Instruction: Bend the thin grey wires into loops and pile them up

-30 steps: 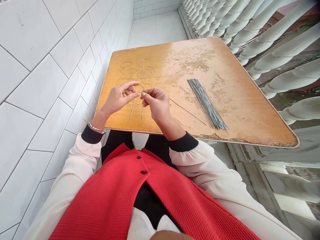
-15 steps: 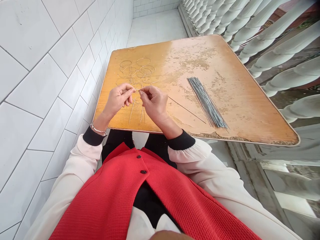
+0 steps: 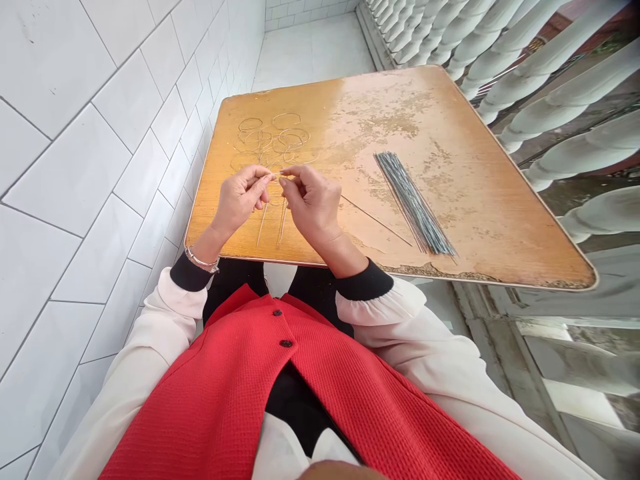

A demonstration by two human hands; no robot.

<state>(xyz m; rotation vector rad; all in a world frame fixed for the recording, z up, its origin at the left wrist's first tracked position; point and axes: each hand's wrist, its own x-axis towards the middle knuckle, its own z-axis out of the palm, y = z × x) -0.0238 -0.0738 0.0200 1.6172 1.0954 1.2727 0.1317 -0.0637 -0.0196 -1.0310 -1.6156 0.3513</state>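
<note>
My left hand (image 3: 240, 200) and my right hand (image 3: 313, 203) hold a thin metal wire (image 3: 275, 176) between their fingertips, above the near part of the board. Two straight wire ends (image 3: 261, 225) stick down below my fingers, and I cannot tell how they join the piece in my hands. Several overlapping wire loops (image 3: 273, 140) lie just beyond my hands on the worn wooden board (image 3: 480, 227). To the right of my right hand rest a single loose wire (image 3: 376, 221) and a bundle of straight dark wires (image 3: 415, 207).
A white tiled wall (image 3: 85, 200) runs along the board's left side. White stone balusters (image 3: 565, 113) line the right side. A tiled floor (image 3: 313, 50) shows beyond the board. My red waistcoat (image 3: 250, 393) and cream sleeves fill the near view.
My hands have drawn slightly closer together and moved a little up the view, still pinching the wire. The loops and the wire bundle stay where they were.
</note>
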